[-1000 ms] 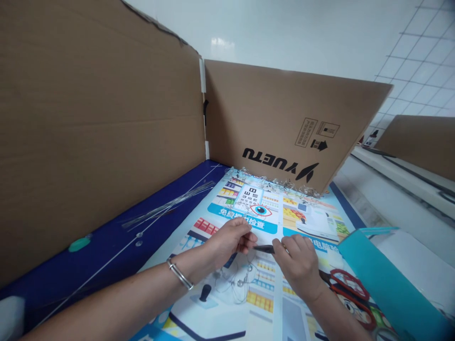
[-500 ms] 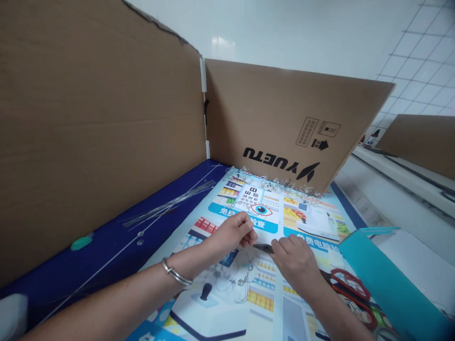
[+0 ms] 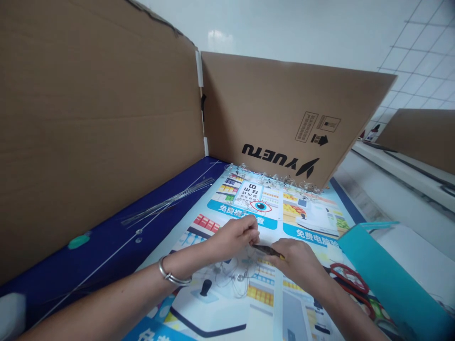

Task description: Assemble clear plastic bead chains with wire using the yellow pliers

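Note:
My left hand [image 3: 239, 237], with a silver bangle [image 3: 174, 274] on its wrist, is closed in a pinch near the middle of the printed sheet; what lies between its fingertips is too small to name. My right hand [image 3: 296, 258] grips dark pliers [image 3: 267, 250] with a bit of yellow on the handle. Their tip points left and meets the fingertips of my left hand. Below the hands, thin looped wire with clear beads [image 3: 239, 278] hangs or lies over the sheet.
Cardboard panels [image 3: 103, 104] stand at the left and back. Small wire pieces [image 3: 273, 180] line the back panel's foot. Thin strands [image 3: 168, 201] and a green piece [image 3: 78, 242] lie on blue cloth. Red-handled scissors [image 3: 350, 278] and a teal box [image 3: 394, 279] are at right.
My right hand has turned slightly, so more of the pliers and their yellow part shows. My left hand has shifted a little to the right. The camera view has moved slightly.

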Action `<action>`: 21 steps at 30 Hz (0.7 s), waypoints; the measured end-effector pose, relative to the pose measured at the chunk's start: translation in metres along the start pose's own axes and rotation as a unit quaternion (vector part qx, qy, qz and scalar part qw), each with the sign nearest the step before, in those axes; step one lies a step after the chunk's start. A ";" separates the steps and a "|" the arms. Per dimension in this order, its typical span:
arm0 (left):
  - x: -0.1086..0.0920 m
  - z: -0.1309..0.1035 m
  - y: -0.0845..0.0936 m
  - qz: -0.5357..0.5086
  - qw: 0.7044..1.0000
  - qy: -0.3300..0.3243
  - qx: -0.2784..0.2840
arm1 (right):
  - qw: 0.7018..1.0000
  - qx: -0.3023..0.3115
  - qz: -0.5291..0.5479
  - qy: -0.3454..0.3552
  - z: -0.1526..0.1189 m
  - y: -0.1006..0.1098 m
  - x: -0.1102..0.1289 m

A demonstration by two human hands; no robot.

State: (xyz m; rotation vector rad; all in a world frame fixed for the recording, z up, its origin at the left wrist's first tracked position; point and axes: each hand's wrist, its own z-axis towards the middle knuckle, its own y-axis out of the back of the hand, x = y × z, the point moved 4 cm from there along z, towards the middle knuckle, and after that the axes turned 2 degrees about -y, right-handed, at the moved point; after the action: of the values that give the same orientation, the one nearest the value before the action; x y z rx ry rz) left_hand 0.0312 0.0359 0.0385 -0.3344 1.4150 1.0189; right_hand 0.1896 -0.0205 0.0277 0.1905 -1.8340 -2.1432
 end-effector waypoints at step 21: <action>0.012 0.009 0.020 0.046 0.997 0.022 0.057 | 0.997 0.047 0.036 -0.042 0.000 0.001 -0.005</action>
State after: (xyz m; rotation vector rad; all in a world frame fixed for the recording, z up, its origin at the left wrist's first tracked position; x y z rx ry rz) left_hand 0.0199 0.0582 0.0367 -0.2110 1.5330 1.0045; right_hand 0.1948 -0.0187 0.0286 0.0562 -1.9590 -2.0472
